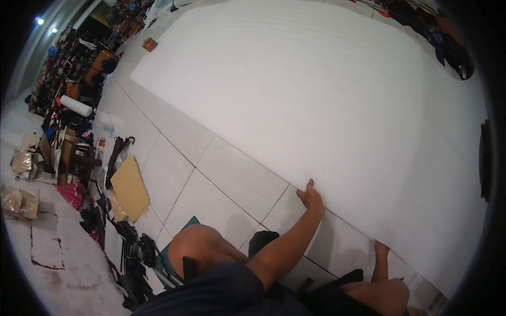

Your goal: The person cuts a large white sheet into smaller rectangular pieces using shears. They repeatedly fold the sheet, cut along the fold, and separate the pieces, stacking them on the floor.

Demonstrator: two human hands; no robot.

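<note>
A large, flat white sheet (316,95) covers much of the floor ahead and to the right. At its near edge is my left hand (312,200), closed on the border; one digit shows over the top and the rest are partly hidden. The left forearm reaches up from a dark sleeve. Farther right, a bare limb (380,262) meets the same edge and its end disappears under the sheet. I cannot tell whether it is my right arm or a foot, so no fingers of my right hand can be made out.
Pale floor tiles (226,158) show left of the sheet. A brown cardboard piece (130,189) lies by a pile of dark items (129,253). A small red tin (149,44) stands beside the sheet's far left corner. A white roll (76,106) rests near cluttered shelves; dark bags (453,52) lie far right.
</note>
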